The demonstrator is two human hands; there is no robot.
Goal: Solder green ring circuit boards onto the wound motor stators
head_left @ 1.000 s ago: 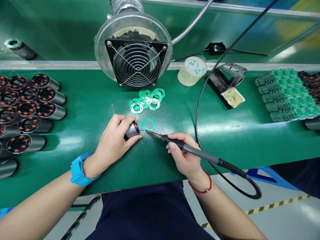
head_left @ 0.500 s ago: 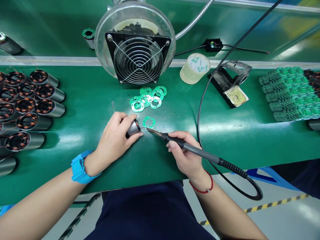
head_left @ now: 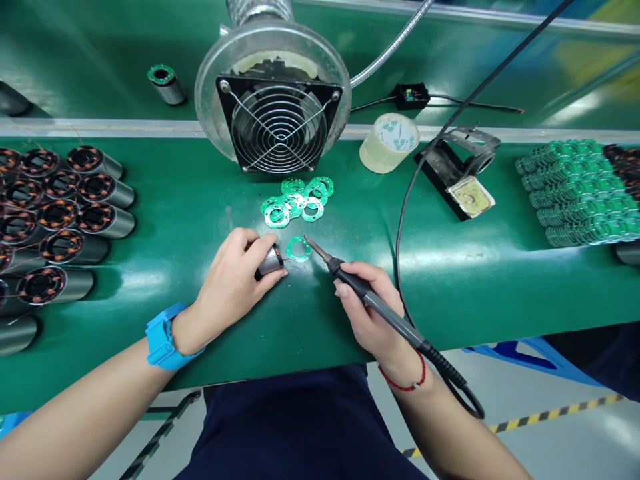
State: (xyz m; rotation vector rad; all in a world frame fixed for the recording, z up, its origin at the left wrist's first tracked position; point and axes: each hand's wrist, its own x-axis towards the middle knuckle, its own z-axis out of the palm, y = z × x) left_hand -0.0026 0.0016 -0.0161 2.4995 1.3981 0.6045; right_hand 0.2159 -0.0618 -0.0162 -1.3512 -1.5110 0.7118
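Note:
My left hand is closed around a motor stator, a metal cylinder lying on its side with its open end facing right. From that end a thin wire reaches toward a green ring-shaped circuit board lying flat on the bench. My right hand grips a soldering iron like a pen. The iron's tip is at the upper right edge of the ring board; whether it touches I cannot tell. Several more ring boards lie in a loose pile just behind.
Stators stand in rows at left. A fume extractor fan hangs over the back. Behind my right hand are a tape roll and an iron stand. Stacked ring boards fill the right. The iron's black cable crosses the bench.
The soldering iron's tip has moved up and right, from the wire by the stator to the ring board's upper right edge. Its handle now slants more steeply. My left hand keeps its hold.

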